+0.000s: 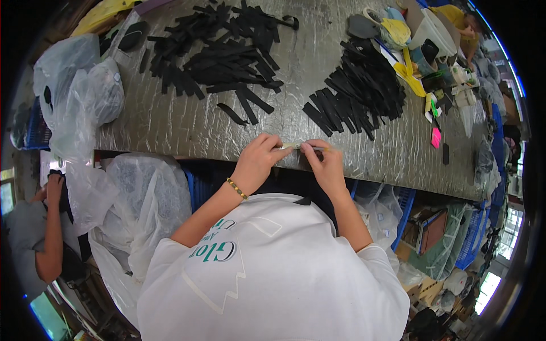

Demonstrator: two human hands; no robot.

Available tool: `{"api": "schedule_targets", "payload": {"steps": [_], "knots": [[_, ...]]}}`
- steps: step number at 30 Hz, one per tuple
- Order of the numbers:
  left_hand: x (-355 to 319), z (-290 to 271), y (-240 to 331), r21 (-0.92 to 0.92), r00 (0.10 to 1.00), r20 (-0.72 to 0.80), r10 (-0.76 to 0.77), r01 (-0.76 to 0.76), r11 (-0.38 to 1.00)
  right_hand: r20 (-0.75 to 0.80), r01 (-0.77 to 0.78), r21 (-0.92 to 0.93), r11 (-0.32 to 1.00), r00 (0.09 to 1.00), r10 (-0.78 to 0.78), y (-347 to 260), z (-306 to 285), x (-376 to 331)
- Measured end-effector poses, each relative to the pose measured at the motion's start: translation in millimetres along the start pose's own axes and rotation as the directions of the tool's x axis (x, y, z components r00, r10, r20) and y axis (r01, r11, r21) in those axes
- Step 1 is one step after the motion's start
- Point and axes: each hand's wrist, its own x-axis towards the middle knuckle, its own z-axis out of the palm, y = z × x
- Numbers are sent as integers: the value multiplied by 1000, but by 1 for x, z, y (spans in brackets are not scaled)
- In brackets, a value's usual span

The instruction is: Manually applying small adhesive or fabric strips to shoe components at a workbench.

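At the near edge of the table, both my hands meet with fingers pinched. My left hand (259, 161), with a beaded bracelet at its wrist, is closed on a small pale piece (289, 146). In my right hand (326, 167) is a thin pen-like stick (314, 149), its tip pointing toward the pale piece; its exact kind is too small to make out. Beyond my hands lies a loose pile of black fabric strips (227, 62) on the left. A second heap of black strips (364, 85), laid more evenly, spreads to the right.
The table (170, 131) has a shiny, wrinkled covering. Clear plastic bags (79, 85) crowd its left end. Yellow scissors-like handles (408, 74), a white container (435, 34) and a pink tag (436, 137) lie at right. Other people (34, 238) work nearby.
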Motion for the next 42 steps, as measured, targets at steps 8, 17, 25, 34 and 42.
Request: {"api": "schedule_targets", "payload": {"steps": [8,17,25,34,42], "knots": [[1,2,-2,-191,991,-45,-127,116,975,34,109,21,994,993,-110,-7,19,3],[0,0,-2,-231,986,-35,-162,149,961,97,229,-89,969,971,-221,-14,19,6],[2,-2,-4,-230,991,-72,-115,96,968,268,378,-347,858,917,-296,-7,-2,10],[-4,-34,-16,-216,968,-197,-158,115,970,151,363,-223,905,930,-335,-20,-1,17],[-11,-28,-4,-85,983,-78,-166,160,984,111,395,-380,836,917,-383,3,2,-4]]}}
